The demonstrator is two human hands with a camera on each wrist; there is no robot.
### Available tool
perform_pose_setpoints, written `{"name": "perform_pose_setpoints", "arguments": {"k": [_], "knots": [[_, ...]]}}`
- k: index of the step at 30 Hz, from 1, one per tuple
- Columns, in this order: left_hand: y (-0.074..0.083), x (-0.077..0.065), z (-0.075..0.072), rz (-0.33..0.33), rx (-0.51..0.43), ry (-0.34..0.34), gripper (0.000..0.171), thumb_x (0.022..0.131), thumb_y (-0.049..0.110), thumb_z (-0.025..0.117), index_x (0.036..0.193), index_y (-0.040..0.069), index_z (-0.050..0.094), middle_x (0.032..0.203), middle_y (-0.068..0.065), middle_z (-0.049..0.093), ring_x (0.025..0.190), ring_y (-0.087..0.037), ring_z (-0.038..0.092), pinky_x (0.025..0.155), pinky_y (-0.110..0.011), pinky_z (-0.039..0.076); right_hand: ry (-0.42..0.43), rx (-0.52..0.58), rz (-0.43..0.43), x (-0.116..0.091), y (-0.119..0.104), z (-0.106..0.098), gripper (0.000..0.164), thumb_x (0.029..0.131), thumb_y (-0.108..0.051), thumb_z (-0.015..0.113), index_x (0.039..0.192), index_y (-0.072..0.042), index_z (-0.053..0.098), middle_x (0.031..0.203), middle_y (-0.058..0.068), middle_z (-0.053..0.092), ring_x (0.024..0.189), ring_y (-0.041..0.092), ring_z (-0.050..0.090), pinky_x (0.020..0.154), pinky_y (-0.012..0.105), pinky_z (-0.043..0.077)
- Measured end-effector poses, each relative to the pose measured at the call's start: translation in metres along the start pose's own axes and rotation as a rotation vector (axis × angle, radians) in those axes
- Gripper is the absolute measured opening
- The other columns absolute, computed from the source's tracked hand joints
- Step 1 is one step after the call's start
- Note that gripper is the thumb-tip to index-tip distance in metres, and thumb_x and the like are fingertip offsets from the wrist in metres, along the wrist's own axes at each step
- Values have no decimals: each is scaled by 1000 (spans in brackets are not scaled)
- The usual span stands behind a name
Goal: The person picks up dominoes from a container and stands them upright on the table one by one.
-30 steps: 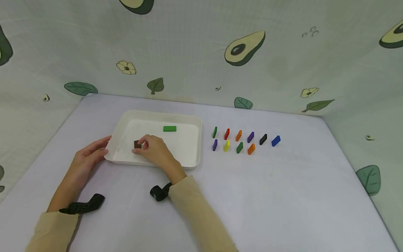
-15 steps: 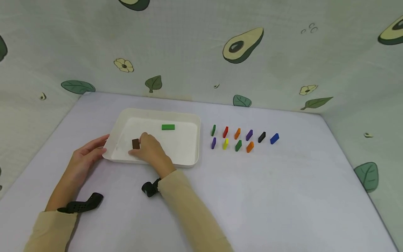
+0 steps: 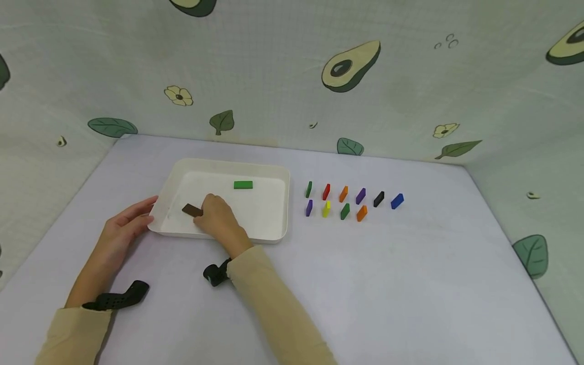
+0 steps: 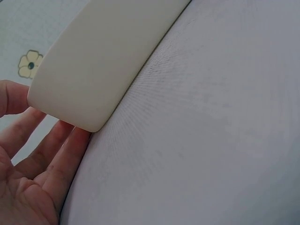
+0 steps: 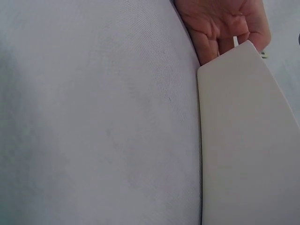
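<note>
A white tray [image 3: 269, 236] lies at the left of the table. My right hand [image 3: 220, 219] reaches inside it and pinches the end of a dark brown block [image 3: 192, 209], which points left at a slant. The fingertips on that block are hidden behind the hand. My left hand [image 3: 124, 228] touches the tray's left end from outside, fingers extended and thumb at the near corner; both wrist views show this left hand [image 4: 42, 164] at the corner, and the right hand is absent from them. A green block [image 3: 243, 185] lies near the tray's far wall.
To the tray's right stand two rows of small coloured blocks, among them a red block [image 3: 326, 191], a yellow block [image 3: 326, 209], a black block [image 3: 378, 198] and a blue block [image 3: 397, 201]. A patterned cloth [image 3: 274, 66] hangs behind the table.
The brown block has swung from facing the near wall to a leftward slant in my right hand's fingers. The right hand has shifted slightly left. My left hand keeps its place at the tray.
</note>
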State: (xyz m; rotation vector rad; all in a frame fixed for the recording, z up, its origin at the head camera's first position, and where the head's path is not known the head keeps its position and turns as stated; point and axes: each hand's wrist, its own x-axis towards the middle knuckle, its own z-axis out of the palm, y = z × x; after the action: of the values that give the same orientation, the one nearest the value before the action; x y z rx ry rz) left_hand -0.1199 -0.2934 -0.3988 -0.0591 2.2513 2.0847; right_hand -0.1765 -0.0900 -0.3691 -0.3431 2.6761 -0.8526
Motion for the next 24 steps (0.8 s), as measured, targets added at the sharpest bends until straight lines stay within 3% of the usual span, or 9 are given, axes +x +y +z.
{"name": "perform_pose_setpoints", "arguments": {"k": [7, 13, 21, 24], "knots": [[0, 1, 0, 11, -41, -6, 46, 93, 14, 56, 138, 8, 45, 123, 16, 55, 105, 7, 53, 81, -5, 44, 8, -8, 29, -1, -1, -1, 17, 88, -22, 63, 97, -8, 59, 86, -1, 56, 71, 8, 48, 60, 17, 41], [0, 2, -2, -16, 3, 18, 48, 93, 18, 56, 139, 9, 43, 124, 16, 52, 105, 9, 51, 80, -3, 43, 43, 9, 14, -3, 0, -1, 18, 88, -22, 63, 100, -9, 60, 89, -1, 58, 71, 7, 49, 61, 16, 41], [-1, 2, -1, -30, 33, 19, 49, 93, 21, 56, 139, 11, 43, 124, 19, 52, 105, 10, 51, 80, -3, 43, 221, 113, -94, -11, 3, -2, 20, 87, -21, 63, 102, -9, 59, 87, -2, 58, 72, 6, 49, 62, 12, 39], [0, 2, -2, -25, 45, 18, 48, 94, 22, 56, 139, 12, 43, 124, 20, 51, 105, 10, 51, 80, -3, 43, 250, 175, -128, -16, 5, -7, 19, 86, -20, 64, 101, -9, 58, 83, -2, 57, 68, 6, 47, 59, 11, 37]]}}
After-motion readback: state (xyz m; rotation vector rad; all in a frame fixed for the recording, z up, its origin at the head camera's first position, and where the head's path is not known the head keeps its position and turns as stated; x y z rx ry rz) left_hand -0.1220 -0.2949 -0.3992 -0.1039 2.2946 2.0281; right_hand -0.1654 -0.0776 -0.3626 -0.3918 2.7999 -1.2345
